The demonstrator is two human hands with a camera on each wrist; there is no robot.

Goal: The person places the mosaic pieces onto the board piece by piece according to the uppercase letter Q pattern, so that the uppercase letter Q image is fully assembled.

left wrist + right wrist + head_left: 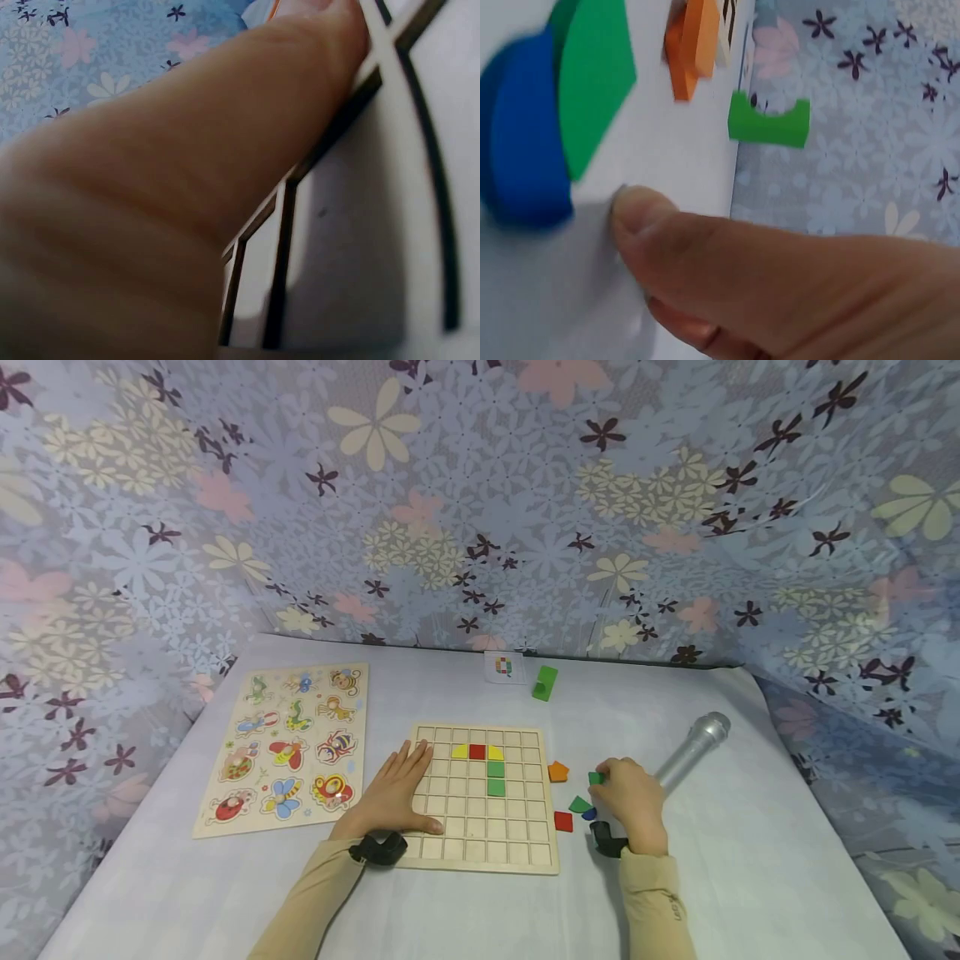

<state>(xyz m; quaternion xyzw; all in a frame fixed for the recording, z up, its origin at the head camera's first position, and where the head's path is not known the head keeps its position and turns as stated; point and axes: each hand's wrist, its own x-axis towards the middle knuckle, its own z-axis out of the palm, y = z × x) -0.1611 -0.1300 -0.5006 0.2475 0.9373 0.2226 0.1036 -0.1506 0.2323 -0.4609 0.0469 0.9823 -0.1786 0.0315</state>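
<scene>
My left hand lies with fingers spread over the left edge of the wooden grid board. In the left wrist view its thumb stretches across the grid lines. Yellow corner pieces, a red square and two green squares sit in cells of the board. To the right of the board, my right hand pinches a small green piece between thumb and fingers. The right wrist view shows the thumb beside a green diamond-like piece and a blue half-round piece.
Orange pieces and a red square lie by the board's right edge. A silver microphone rests beyond my right hand. Behind stand a green notched block and a pattern card. An insect puzzle lies left.
</scene>
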